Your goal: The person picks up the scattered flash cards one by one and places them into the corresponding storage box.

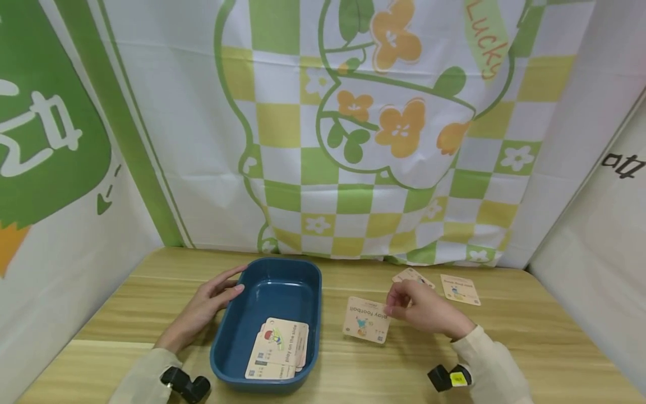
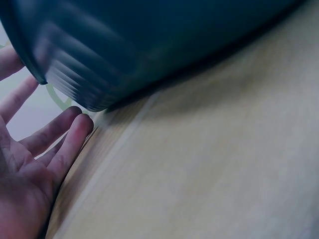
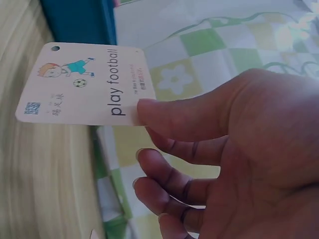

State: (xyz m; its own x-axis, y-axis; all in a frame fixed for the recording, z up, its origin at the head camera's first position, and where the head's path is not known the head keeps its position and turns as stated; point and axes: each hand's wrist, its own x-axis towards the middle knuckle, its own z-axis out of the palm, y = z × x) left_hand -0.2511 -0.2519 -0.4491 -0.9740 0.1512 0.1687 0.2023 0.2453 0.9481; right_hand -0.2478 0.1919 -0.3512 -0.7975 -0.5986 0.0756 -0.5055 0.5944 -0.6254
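Observation:
Between thumb and index finger, my right hand point(image 1: 424, 306) pinches a "play football" flashcard point(image 1: 365, 321) by its edge, held above the table to the right of a blue tray point(image 1: 216, 359). In the right wrist view the same flashcard point(image 3: 79, 84) shows a child kicking a ball. My left hand point(image 1: 204, 306) rests against the tray's left side, fingers fairly straight and spread at the rim. Inside the tray's near end lies a small pile of flashcards, a "play on the slide" flashcard point(image 1: 280, 342) on top.
Two more flashcards lie on the wooden table point(image 1: 530, 336) at the right: one flashcard point(image 1: 460, 289) fully visible, another flashcard point(image 1: 411, 276) partly behind my right hand. A patterned curtain point(image 1: 353, 196) hangs along the table's back edge, with white side panels left and right.

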